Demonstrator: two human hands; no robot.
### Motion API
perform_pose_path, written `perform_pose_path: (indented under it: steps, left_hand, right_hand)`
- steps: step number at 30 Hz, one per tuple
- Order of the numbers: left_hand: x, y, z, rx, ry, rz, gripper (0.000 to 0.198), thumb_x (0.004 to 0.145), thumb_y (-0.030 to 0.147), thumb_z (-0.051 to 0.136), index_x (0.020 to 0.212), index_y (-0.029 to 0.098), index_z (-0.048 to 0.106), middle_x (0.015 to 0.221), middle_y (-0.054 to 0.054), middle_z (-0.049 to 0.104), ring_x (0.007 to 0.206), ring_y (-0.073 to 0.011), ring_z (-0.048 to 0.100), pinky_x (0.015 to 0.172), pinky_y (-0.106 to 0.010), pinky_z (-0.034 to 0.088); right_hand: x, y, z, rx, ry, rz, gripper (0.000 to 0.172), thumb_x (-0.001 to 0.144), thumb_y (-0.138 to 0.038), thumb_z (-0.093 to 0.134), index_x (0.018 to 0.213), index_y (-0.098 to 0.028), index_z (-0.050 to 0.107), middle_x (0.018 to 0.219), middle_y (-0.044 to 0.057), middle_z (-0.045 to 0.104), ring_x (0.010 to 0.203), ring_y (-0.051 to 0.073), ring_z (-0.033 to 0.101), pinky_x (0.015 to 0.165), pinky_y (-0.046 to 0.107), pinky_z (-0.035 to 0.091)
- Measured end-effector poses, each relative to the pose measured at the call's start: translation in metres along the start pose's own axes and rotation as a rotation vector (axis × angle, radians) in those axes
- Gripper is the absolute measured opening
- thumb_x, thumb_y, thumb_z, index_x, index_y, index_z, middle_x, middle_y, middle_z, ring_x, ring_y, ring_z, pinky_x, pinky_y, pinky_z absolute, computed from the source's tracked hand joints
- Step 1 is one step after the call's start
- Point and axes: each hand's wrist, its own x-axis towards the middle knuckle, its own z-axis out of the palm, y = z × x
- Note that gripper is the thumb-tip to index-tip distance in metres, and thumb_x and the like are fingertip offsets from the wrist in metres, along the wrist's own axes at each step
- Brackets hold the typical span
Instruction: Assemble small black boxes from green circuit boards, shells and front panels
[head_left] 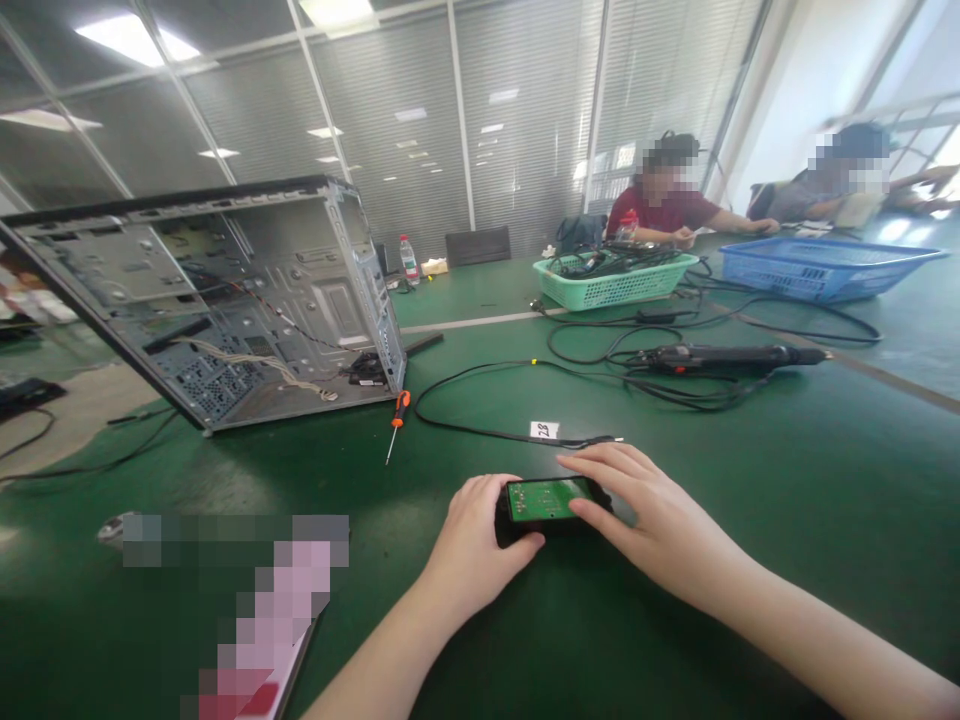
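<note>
A small black case with a green circuit board [547,500] facing up lies on the green table in front of me. My left hand [480,520] grips its left end, with the thumb along the near side and the fingers behind. Around the right end is my right hand [626,500], its thumb touching the board's near right corner and its fingers reaching over the far side. Just beyond the case lie a black cable end [592,441] and a small white label [544,430]. An orange-handled screwdriver [400,410] rests farther to the left.
An opened computer case [300,290] stands at the left. A black electric screwdriver [720,358] with its cord lies at the right, before a green basket [615,287] of cables and a blue basket [825,270]. Two people sit at the far right. Blurred items lie at the near left.
</note>
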Motion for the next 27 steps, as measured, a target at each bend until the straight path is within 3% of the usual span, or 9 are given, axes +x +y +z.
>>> perform_pose_path:
  steps: [9, 17, 19, 22, 27]
  left_hand:
    - [0.002, 0.002, -0.002, 0.002, -0.032, -0.003, 0.04, 0.068, 0.021, 0.072, 0.105, 0.02, 0.058, 0.108, -0.008, 0.061, 0.106, -0.0283, 0.052, 0.092, -0.043, 0.04]
    - [0.002, 0.0, -0.001, 0.009, -0.033, -0.007, 0.036, 0.07, 0.022, 0.071, 0.103, 0.019, 0.058, 0.107, -0.008, 0.06, 0.105, -0.0272, 0.052, 0.091, -0.042, 0.04]
    - [0.002, -0.001, 0.0, 0.016, -0.022, -0.002, 0.037, 0.069, 0.021, 0.072, 0.103, 0.02, 0.058, 0.107, -0.007, 0.061, 0.104, -0.0263, 0.052, 0.09, -0.04, 0.041]
    - [0.003, -0.002, -0.001, 0.03, -0.015, -0.011, 0.038, 0.069, 0.02, 0.072, 0.104, 0.02, 0.058, 0.107, -0.006, 0.061, 0.104, -0.0259, 0.052, 0.089, -0.04, 0.041]
    - [0.003, 0.001, -0.002, 0.04, -0.037, -0.018, 0.04, 0.069, 0.019, 0.072, 0.106, 0.021, 0.058, 0.108, -0.006, 0.061, 0.106, -0.0263, 0.052, 0.092, -0.04, 0.041]
  right_hand:
    - [0.04, -0.034, 0.006, -0.049, -0.227, -0.102, 0.019, 0.08, -0.025, 0.067, 0.097, -0.015, 0.066, 0.1, 0.008, 0.061, 0.1, 0.024, 0.052, 0.091, 0.041, 0.043]
    - [0.035, -0.03, 0.011, -0.047, -0.232, -0.132, 0.016, 0.085, -0.019, 0.059, 0.1, -0.014, 0.057, 0.108, 0.01, 0.059, 0.106, 0.024, 0.053, 0.092, 0.037, 0.044]
    - [0.034, -0.032, 0.008, -0.057, -0.234, -0.096, 0.019, 0.087, -0.02, 0.056, 0.104, -0.014, 0.055, 0.105, 0.01, 0.061, 0.101, 0.024, 0.057, 0.086, 0.036, 0.047]
    - [0.036, -0.041, -0.006, -0.1, -0.195, -0.077, 0.021, 0.087, -0.021, 0.054, 0.107, -0.015, 0.054, 0.1, 0.008, 0.064, 0.09, 0.024, 0.062, 0.076, 0.034, 0.048]
    - [0.037, -0.049, -0.049, -0.117, 0.066, -0.101, 0.019, 0.084, -0.031, 0.053, 0.1, -0.019, 0.056, 0.095, 0.004, 0.066, 0.084, 0.021, 0.063, 0.07, 0.03, 0.047]
